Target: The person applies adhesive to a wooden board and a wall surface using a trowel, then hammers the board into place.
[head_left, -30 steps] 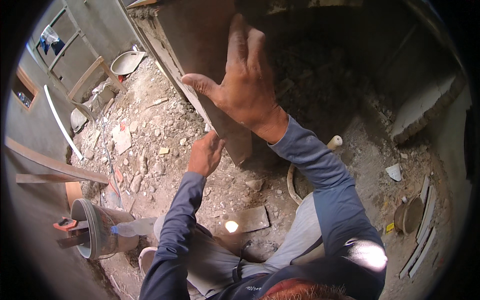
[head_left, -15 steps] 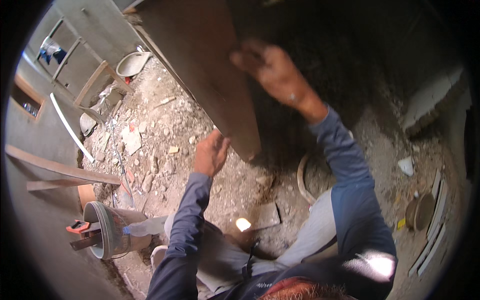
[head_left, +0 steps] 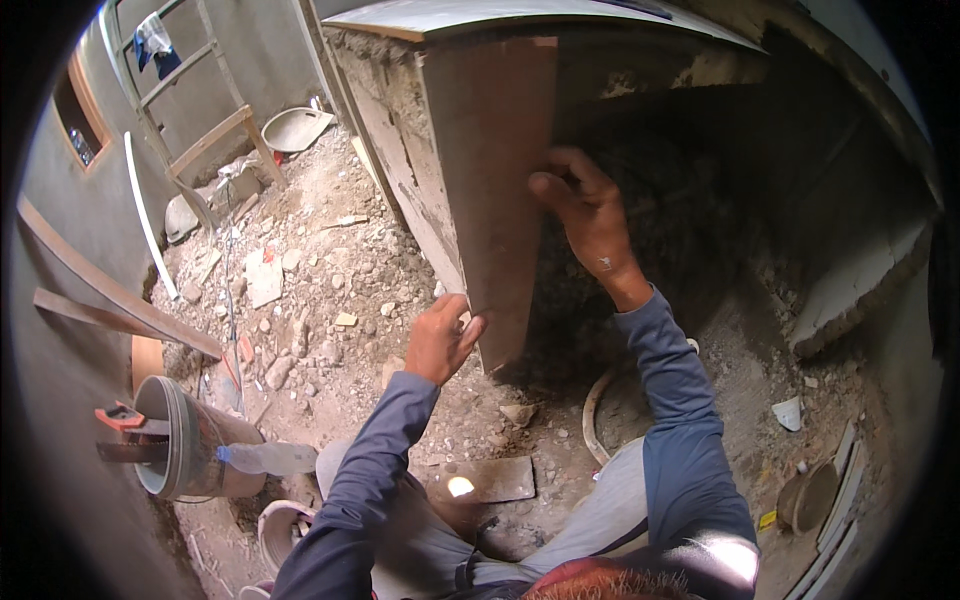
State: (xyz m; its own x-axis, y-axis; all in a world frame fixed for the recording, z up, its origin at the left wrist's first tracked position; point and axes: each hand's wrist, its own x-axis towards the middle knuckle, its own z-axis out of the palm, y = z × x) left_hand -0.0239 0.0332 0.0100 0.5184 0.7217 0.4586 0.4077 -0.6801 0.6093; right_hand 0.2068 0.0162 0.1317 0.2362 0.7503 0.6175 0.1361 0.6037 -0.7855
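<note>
A tall, flat brown panel (head_left: 492,200) stands upright against the end of a rough masonry support under a pale-topped counter. My left hand (head_left: 440,338) is at the panel's lower left edge, its fingers curled and its thumb near the face. Higher up, my right hand (head_left: 592,225) pinches the right edge with bent fingers and thumb; some of its fingertips are lost in shadow. Below the panel's foot lies a flat grey slab (head_left: 510,478) on the dirt, with a bright spot of light on it.
Rubble (head_left: 300,290) covers the ground on the left. A bucket (head_left: 215,440) holds an orange-handled saw (head_left: 125,418), with a plastic bottle (head_left: 270,458) beside it. Wooden frames (head_left: 215,140) lean on the wall. A curved hose (head_left: 592,415) lies near my right knee. Overhead juts the counter top (head_left: 480,15).
My view has tilted up, bringing the counter top into sight. My right hand has come to the panel's right edge; my left hand remains by its left edge.
</note>
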